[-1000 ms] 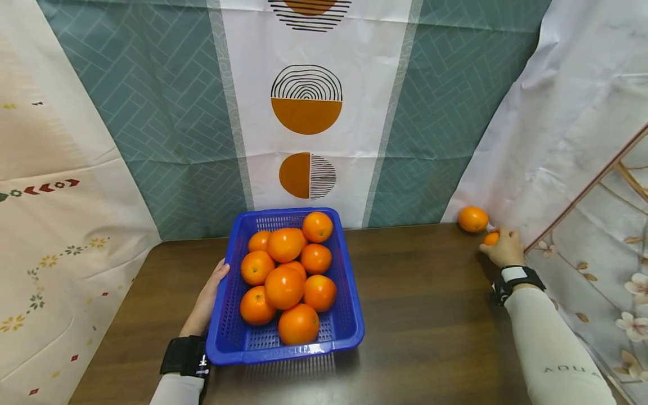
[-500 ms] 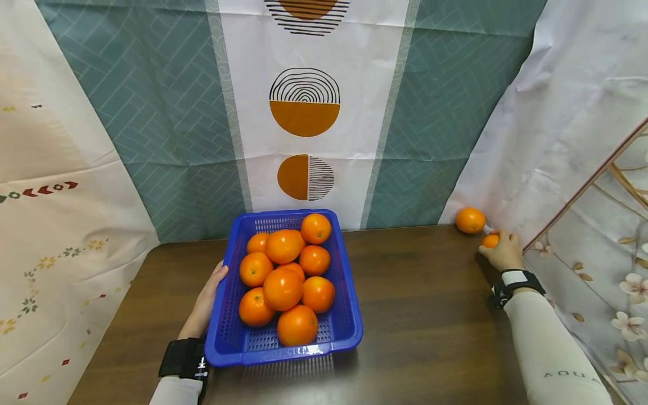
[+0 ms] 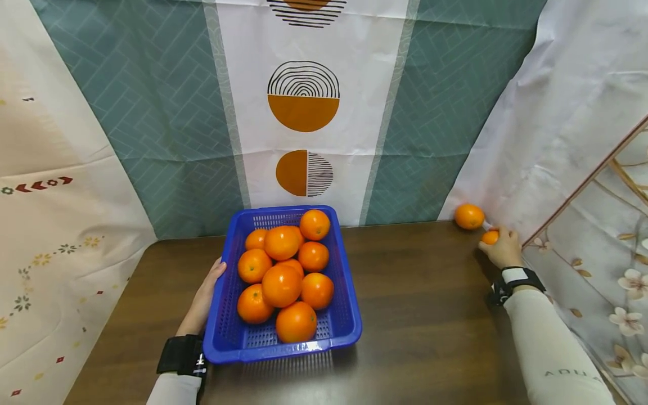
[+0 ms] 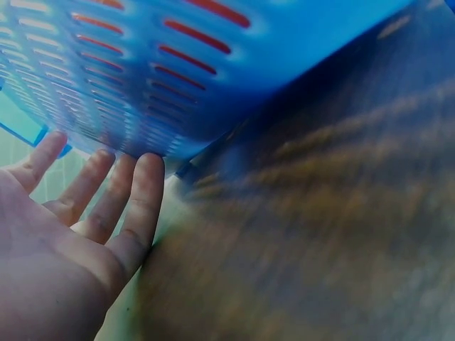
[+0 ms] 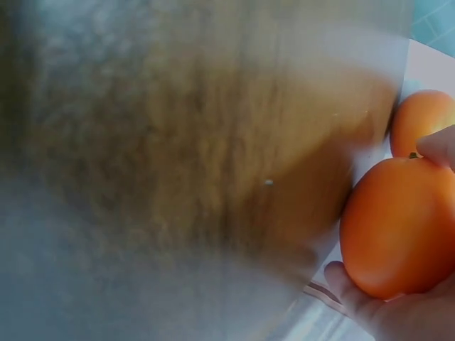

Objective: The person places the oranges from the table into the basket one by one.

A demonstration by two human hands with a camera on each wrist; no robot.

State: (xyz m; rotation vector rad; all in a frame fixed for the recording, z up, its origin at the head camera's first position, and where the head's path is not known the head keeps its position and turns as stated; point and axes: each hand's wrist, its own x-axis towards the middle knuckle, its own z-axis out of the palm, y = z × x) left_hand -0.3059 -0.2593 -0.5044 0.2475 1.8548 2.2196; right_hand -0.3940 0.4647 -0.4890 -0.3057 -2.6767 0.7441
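A blue plastic basket (image 3: 283, 354) holding several oranges (image 3: 282, 286) stands on the dark wooden table. My left hand (image 3: 205, 295) rests against its left side; in the left wrist view the extended fingers (image 4: 146, 192) touch the slotted outer wall. Far to the right, at the table's back corner, my right hand (image 3: 505, 251) grips one orange (image 3: 489, 237). The right wrist view shows that orange (image 5: 398, 227) between thumb and fingers, the hand partly cut off by the frame. Another loose orange (image 3: 469, 216) lies just behind it, by the white cloth.
Patterned green and white cloth (image 3: 177, 185) hangs along the table's back edge. White floral cloth (image 3: 597, 270) borders the right side, and cream cloth (image 3: 76, 270) the left. Bare dark wood (image 3: 420, 304) lies between the basket and my right hand.
Both hands stay in place, the left at the basket and the right on the orange. The whole view shifts slightly with the head.
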